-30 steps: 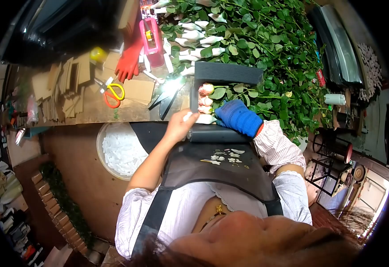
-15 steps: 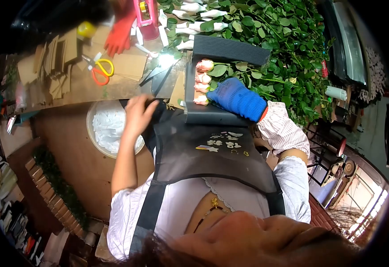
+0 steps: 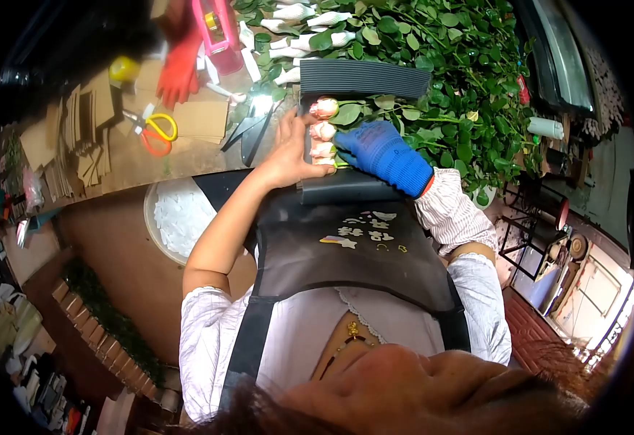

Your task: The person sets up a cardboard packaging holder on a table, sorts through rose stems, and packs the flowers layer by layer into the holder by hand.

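A row of several pale pink roses (image 3: 323, 130) lies in a black ribbed holder (image 3: 364, 78), heads to the left and leafy stems to the right. My left hand (image 3: 293, 151), bare, rests at the flower heads with its fingers stretched upward along their left side and its thumb below the lowest rose. In a blue knitted glove, my right hand (image 3: 381, 152) is closed just behind the heads, its fingers around rose stems; the fingertips are partly hidden. Scissors with yellow and orange handles (image 3: 154, 134) and dark shears (image 3: 248, 138) lie left of my left hand.
Green rose foliage (image 3: 469, 87) is heaped at the upper right, beside white-sleeved buds (image 3: 295, 36). A pink tape dispenser (image 3: 218, 36), a red glove (image 3: 179, 69) and cardboard pieces (image 3: 197, 122) lie on the table. Below its edge stands a round tub (image 3: 159, 243) of white strips.
My left hand has moved up and right from the table's edge to the rose heads. My right hand has shifted slightly up and left along the row. The view has tilted a little.
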`<state>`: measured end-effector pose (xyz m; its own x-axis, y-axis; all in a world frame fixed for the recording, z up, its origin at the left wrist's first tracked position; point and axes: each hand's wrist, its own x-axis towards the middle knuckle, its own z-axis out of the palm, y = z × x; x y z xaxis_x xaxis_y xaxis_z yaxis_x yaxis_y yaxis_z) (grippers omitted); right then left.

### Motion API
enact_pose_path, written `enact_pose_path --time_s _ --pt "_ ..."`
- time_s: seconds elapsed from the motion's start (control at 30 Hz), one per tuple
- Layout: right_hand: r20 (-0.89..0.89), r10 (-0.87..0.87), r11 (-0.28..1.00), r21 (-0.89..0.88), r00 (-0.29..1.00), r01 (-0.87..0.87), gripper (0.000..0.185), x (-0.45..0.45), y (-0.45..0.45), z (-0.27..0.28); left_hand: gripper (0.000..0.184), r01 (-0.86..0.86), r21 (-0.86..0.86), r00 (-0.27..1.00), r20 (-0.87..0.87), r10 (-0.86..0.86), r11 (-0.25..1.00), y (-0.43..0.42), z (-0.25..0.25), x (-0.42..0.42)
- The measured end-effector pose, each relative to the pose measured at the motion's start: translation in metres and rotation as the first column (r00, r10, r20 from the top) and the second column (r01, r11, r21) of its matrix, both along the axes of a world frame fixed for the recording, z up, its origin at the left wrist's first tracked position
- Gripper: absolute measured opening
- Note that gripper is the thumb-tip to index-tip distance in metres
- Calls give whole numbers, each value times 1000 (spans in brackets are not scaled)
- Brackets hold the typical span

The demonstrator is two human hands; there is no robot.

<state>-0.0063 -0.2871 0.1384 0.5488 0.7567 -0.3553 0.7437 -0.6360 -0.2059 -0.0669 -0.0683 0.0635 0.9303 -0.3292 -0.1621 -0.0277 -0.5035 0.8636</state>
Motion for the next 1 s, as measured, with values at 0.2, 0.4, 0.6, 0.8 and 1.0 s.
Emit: enact_pose_path --time_s 0.2,0.4,0.6,0.8,1.0 --pt "-16 -83 996 -42 996 82 24 -3 -2 14 71 -204 -85 964 155 215 975 -12 -9 2" --pt "95 -257 966 51 962 253 21 -6 7 7 61 -234 -132 956 151 253 963 -17 -6 -5" --pt "73 -223 969 -97 972 229 18 -10 10 8 36 -342 -175 933 51 356 923 -24 -6 -1" --pt "151 -328 945 55 933 323 28 14 -1 -10 34 -363 -166 905 170 389 917 -28 -10 -4" --pt "-3 -314 921 243 949 306 29 24 -8 -31 77 -389 -290 909 35 416 874 -28 -21 -1"
